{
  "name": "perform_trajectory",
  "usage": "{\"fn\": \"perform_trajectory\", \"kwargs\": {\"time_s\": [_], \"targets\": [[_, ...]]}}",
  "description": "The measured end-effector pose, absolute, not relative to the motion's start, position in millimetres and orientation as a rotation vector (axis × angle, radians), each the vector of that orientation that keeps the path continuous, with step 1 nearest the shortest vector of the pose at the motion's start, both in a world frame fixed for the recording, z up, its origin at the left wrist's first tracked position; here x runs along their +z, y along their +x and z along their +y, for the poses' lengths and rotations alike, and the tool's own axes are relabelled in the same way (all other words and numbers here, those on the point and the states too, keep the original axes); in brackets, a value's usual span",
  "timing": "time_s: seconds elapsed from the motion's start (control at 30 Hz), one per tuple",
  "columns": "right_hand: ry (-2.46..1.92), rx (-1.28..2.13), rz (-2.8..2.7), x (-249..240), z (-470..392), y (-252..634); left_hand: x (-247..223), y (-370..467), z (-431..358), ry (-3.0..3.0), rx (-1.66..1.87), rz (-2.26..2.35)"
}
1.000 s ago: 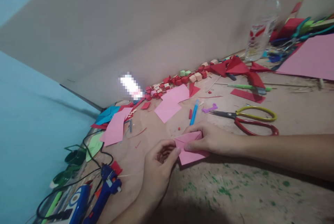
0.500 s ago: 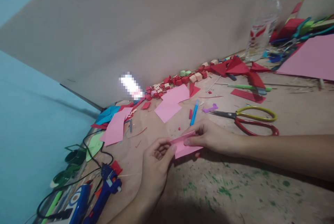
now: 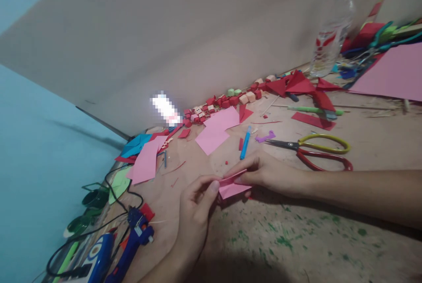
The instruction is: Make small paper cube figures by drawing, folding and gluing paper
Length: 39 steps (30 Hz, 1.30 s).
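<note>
A small folded piece of pink paper [image 3: 232, 190] is held between both hands, its upper flap standing up along a crease. My left hand [image 3: 198, 201] pinches its left edge between thumb and fingers. From the right, my right hand [image 3: 260, 171] grips the paper with the thumb inside the fold and the fingers behind the flap. A blue pen-like stick [image 3: 245, 143] lies just beyond the right hand. Scissors [image 3: 292, 145] with one yellow and one red handle rest above the right forearm, blades pointing left. Some fingertips are hidden behind the paper.
Pink paper sheets [image 3: 214, 136] lie behind the hands, before a row of small folded paper cubes [image 3: 211, 107]. A blue glue gun [image 3: 135, 230] and its black cable are at left. A clear bottle [image 3: 329, 45] stands at back right. Green stains mark the table [image 3: 296, 248].
The fingers of my right hand have stretched further left along the flap. My left thumb has shifted up onto the paper's left corner, and the paper is folded more steeply.
</note>
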State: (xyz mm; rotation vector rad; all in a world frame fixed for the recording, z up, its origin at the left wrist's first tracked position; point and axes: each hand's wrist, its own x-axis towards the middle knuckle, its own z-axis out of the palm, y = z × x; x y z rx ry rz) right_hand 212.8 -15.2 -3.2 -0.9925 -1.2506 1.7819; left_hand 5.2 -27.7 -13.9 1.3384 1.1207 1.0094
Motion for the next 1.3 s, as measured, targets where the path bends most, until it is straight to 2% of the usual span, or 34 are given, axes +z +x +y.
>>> {"fn": "perform_trajectory", "kwargs": {"time_s": [0.3, 0.67, 1.03, 1.3], "targets": [[-0.994, 1.867, -1.118, -5.4, -14.5, 214.9, -5.4, 8.6, -28.9, 1.389, 1.05, 1.13], [-1.045, 1.802, -1.136, -4.9, -15.6, 211.9, -9.5, 11.1, -25.7, 1.355, 0.947, 1.103], [-0.783, 1.954, -0.986, -8.1, -13.0, 216.9, -9.9, 12.0, -24.1, 1.138, 1.102, 1.124], [-0.965, 1.753, -1.104, -10.7, -16.4, 210.0, -6.8, 12.7, -23.8, 1.095, 1.064, 1.102]]}}
